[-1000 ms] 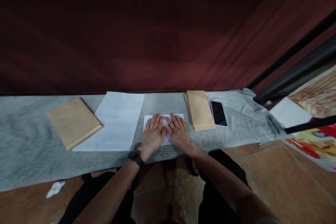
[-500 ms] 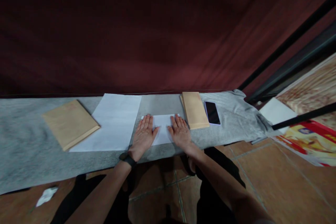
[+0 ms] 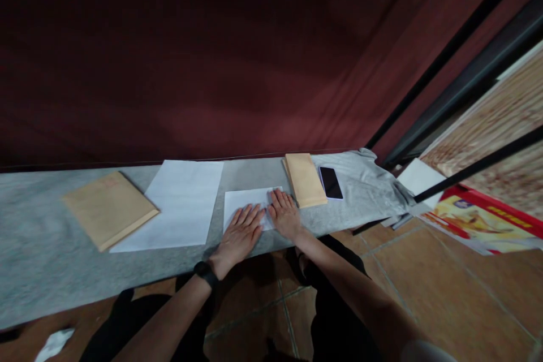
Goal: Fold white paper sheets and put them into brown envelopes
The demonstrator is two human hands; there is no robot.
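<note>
The small white sheet [image 3: 241, 199] lay flat on the grey cloth [image 3: 42, 260], between a larger white sheet [image 3: 186, 198] and a stack of narrow brown envelopes [image 3: 304, 180]. Nearest, dark-trousered legs [image 3: 337, 300] stood out against the tiled floor [image 3: 445, 288]. A black wristband [image 3: 206, 272] circled the left wrist. The left hand [image 3: 241, 231] was open, palm down, its fingers stretched over the small sheet's near part; the right hand [image 3: 284, 218], likewise open and flat, covered its right end, with the two hands just beside each other. To the left, a wide brown envelope [image 3: 110, 209] overlapped the larger sheet. A dark-screened phone [image 3: 331, 182] lay just right of the stack. Beyond the cloth's far edge hung a dark red curtain [image 3: 190, 79].
</note>
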